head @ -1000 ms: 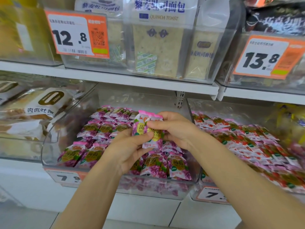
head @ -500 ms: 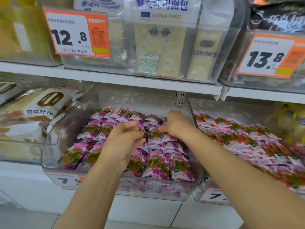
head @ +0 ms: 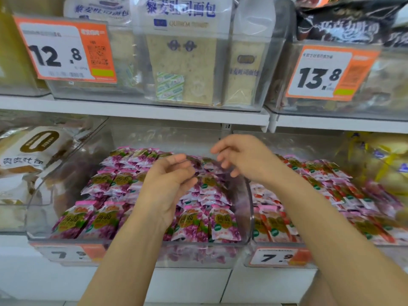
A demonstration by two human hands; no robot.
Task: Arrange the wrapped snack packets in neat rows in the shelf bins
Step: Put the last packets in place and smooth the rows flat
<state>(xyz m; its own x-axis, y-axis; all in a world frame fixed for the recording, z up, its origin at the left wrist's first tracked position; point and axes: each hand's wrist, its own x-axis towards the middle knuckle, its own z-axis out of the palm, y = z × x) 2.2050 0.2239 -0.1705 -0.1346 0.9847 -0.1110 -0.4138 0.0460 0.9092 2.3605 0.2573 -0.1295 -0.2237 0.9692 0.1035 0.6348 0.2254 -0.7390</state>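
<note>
Two bare hands above centre bin [head: 248,208], apart, neither touching packets. Left hand [head: 170,184]: fingers loosely curled, released, gripping nothing. Right hand [head: 245,160]: fingers relaxed, gripping nothing. Purple snack packets [head: 114,184] inside centre bin in overlapping rows; four visible in front row. Red snack packets [head: 331,186] in second bin [head: 247,259] just beside, on right. Two orange price tags above: 12.8 tag [head: 64,49], 13.8 tag [head: 326,74].

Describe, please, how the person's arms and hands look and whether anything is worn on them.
The left hand and right hand are bare, with no glove, ring or watch showing. The left forearm and right forearm carry no sleeve as far as the picture's edge. Blur hides finer detail.
</note>
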